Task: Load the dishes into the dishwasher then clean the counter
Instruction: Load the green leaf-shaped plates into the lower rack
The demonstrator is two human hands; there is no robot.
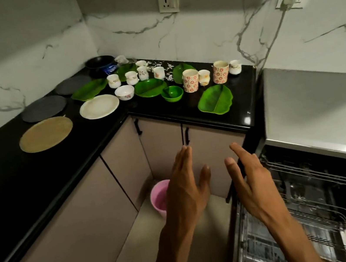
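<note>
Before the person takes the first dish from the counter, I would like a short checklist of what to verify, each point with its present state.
1. Both hands free: left hand and right hand hold nothing, fingers straight. Ok.
2. Dishwasher open: upper rack and lower rack are pulled out. Ok.
3. Rack space: no dish visible in either rack. Ok.
4. Nearest dish reachable: leaf-shaped green plate lies alone near the counter edge. Ok.
5. Cups empty: flowered mug interior is not clearly visible. Cannot tell.
6. Floor path: pink bucket stands in the corner, beside the left hand. Ok.
</note>
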